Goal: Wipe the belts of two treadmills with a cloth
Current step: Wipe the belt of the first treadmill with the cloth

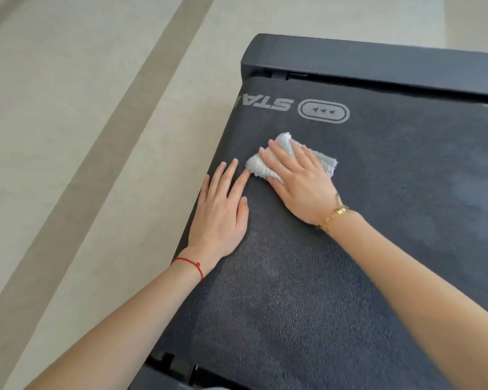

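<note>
Left hand [219,213] lies flat on the belt [307,305] near its left edge, fingers straight and spread, holding nothing; forefinger just touches the cloth [258,168].

Right hand [299,182] presses the small white cloth onto the belt, fingers nearly straight over it, no clear pinch.

Risks, judged:
- cloth bunches or slips from under the flat palm on the rough belt
- belt shifts under the bracing hand
- far right of belt gets missed

Belt dark, textured, printed logo [323,111] near the end cover [378,59]. Pale floor [68,136] with darker stripes at left.
</note>
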